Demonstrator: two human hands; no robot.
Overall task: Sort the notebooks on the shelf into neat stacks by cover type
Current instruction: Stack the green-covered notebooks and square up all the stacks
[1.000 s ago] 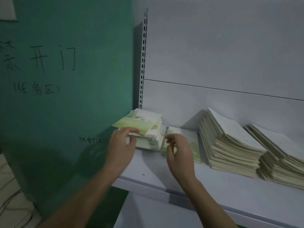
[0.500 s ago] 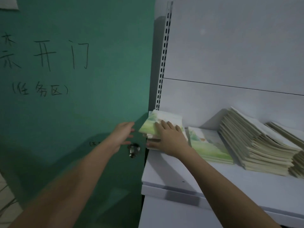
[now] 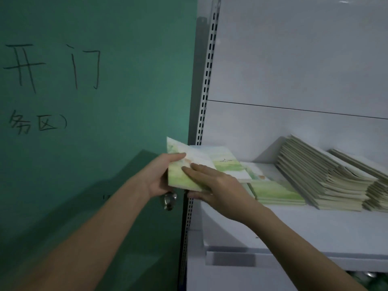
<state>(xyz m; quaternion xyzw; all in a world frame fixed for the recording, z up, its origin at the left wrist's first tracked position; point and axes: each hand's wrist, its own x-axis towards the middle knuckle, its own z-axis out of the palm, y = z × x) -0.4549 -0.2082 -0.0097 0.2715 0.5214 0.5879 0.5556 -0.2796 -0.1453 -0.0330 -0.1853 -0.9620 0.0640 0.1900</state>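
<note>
Head camera: shows left hand (image 3: 160, 177) gripping the left edge of a bundle of green landscape-cover notebooks (image 3: 189, 164), thumb curled over the top cover near its upper corner, other fingers hidden underneath. Shows right hand (image 3: 212, 185) laid on the same bundle with fingers nearly straight across the cover and thumb reaching under the lower edge by the shelf upright (image 3: 206, 80). Half a second ago had only the right hand on this pile, the left still reaching in beside it; now has both hands on it, with the bundle tilted up and hanging out past the left end of the shelf (image 3: 294, 234), in front of the green door (image 3: 84, 133). Leaves a low stack of matching green-cover notebooks (image 3: 277, 190) lying flat on the shelf just right of the hands, and beside it a tall pale-cover stack (image 3: 327, 175) leaning back, then another pale stack (image 3: 375, 185) at the frame edge. Suggests a step of lifting the bundle clear to square it or merge it with the matching green stack; looks like sorting partly done, with the pale stacks still slumped and uneven. Calls for a firm two-handed hold, since loose thin notebooks could fan out and slip off the shelf end.
</note>
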